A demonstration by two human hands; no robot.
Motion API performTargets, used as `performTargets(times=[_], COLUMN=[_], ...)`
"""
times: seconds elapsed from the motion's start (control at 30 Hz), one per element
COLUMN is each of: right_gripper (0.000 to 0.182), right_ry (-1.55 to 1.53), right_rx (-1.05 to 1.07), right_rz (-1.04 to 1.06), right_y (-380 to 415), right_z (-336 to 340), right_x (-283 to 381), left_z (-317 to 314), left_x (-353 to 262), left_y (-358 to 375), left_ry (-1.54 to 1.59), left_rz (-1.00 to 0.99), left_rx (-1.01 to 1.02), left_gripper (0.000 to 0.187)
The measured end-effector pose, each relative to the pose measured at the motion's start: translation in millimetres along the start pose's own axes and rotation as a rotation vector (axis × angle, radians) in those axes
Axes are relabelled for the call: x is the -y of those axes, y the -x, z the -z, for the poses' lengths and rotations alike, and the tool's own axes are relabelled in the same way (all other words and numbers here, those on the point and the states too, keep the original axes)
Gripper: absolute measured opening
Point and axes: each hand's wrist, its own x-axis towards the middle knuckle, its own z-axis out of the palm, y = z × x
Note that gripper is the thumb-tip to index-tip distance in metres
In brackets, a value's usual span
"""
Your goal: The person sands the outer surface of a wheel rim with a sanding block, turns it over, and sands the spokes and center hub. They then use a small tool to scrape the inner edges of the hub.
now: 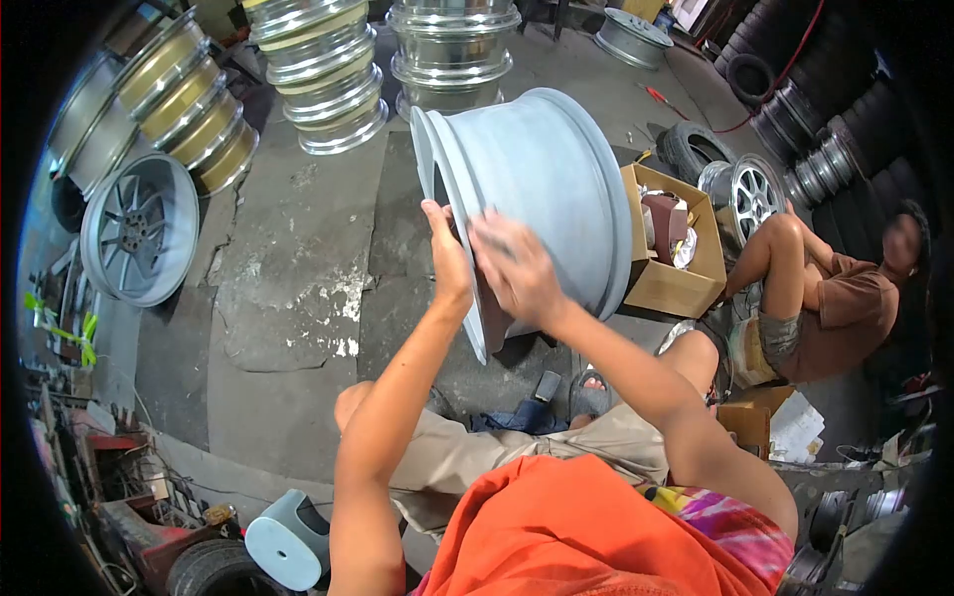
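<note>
A large pale-grey wheel rim (542, 189) stands on its edge on the floor in front of me, between my knees. My left hand (449, 256) grips its near-left flange, thumb up and the other fingers mostly hidden behind the lip. Against the barrel just inside that flange lies my right hand (509, 266). Motion blurs its fingers, so I cannot make out whether anything is held in them. A dark cloth (522, 417) rests on the floor below the rim, near my feet.
An open cardboard box (681, 278) with crumpled papers stands right of the rim. Beyond it a person (845, 298) sits beside a spoked wheel (757, 194). Stacked rims (323, 79) rise at the back; another rim (139, 230) is at left. A light-blue stool (288, 541) is lower left.
</note>
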Motion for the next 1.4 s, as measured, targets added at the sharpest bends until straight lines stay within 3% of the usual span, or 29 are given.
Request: performTargets(times=[0.03,0.07,0.13,0.17,0.23,0.33,0.4,0.47,0.57,0.6,0.67,0.8,0.87,0.9,0.97,1.03,1.1,1.23,1.3,1.4], right_gripper=[0.032,0.032,0.032,0.03,0.027,0.032,0.035,0.039,0.031,0.031,0.031,0.031,0.027,0.029,0.039,0.041,0.043,0.03,0.03,0.031], right_ry=[-0.027,-0.03,0.077,0.079,0.025,-0.036,-0.016,-0.168,-0.275,-0.163,-0.11,-0.036,-0.101,-0.229,-0.169,-0.119,0.014,-0.105,0.018,0.158], right_rx=[0.039,0.038,0.131,0.084,0.023,0.142,0.18,0.028,-0.177,-0.212,-0.097,-0.023,0.01,0.105,0.165,0.232,0.057,-0.15,-0.007,0.194], right_rz=[0.02,0.02,0.217,0.197,0.035,-0.191,-0.227,-0.445,-0.266,-0.188,-0.159,0.035,-0.055,-0.345,-0.506,-0.572,-0.601,-0.162,-0.08,0.068], right_y=[28,30,26,7,-58,-149,-169,-160,-84,-48,14,-30,-92,-132,-184,-195,-183,-67,13,50], right_z=[6,13,22,15,-3,-54,-75,-72,-44,-34,-15,-10,-40,-47,-97,-120,-125,-37,-2,36], right_x=[7,2,-3,-13,-32,-98,-109,-87,-18,2,38,13,-27,-37,-111,-136,-137,-30,12,-9], left_z=[-1,-1,-6,-6,0,-10,-14,-10,10,6,11,11,22,22,14,12,17,13,1,-3], left_x=[-9,-9,-8,-11,4,-14,-25,-28,-25,-38,-42,-49,-39,-36,-44,-48,-47,-51,-59,-44], left_y=[8,12,23,31,27,29,24,17,-5,5,11,31,20,16,16,4,-7,-10,-2,2], left_ry=[0.073,0.071,0.065,-0.013,-0.139,-0.239,-0.262,-0.173,0.091,0.13,0.227,0.193,0.068,0.029,-0.021,-0.051,-0.095,-0.036,-0.097,-0.227], left_rz=[0.082,0.081,0.081,0.062,-0.059,-0.083,-0.03,0.012,0.095,0.164,0.291,0.35,0.206,0.198,0.188,0.16,0.203,0.27,0.301,0.325], left_rx=[0.042,0.039,-0.012,0.062,0.061,0.018,-0.007,0.031,0.171,0.138,0.113,0.067,0.349,0.311,0.254,0.233,0.294,0.312,0.291,0.193], left_gripper=[0.081,0.081,0.08,0.081,0.082,0.087,0.097,0.099,0.106,0.107,0.107,0.11,0.115,0.118,0.121,0.122,0.118,0.094,0.093,0.09])
